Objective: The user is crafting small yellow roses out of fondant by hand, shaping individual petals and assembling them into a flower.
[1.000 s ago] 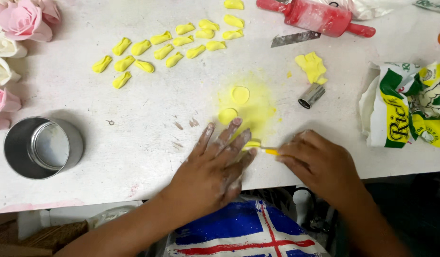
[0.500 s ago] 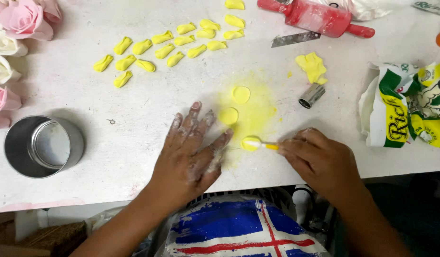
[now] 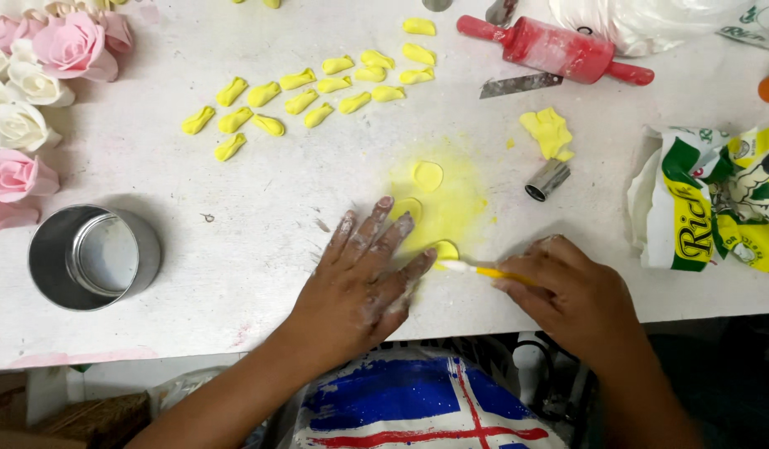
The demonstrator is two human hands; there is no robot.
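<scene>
Yellow-handled tool pinched in right hand; floury left hand lies flat, fingers apart.

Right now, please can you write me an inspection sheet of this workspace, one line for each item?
Surface: white table, dusted yellow near the hands.
Job's things: small yellow disc under a yellow-handled tool; two more discs lie on the yellow patch.
Clutter: rows of shaped yellow pieces, yellow lump, red rolling pin, metal blade, small metal cutter, metal tin, pink and white roses, printed bag.
Grips: left hand flat on the table, fingers spread, fingertip beside the disc; right hand closed on the tool.
Cables: nothing seen.
Surroundings: patterned cloth below the table edge.
</scene>
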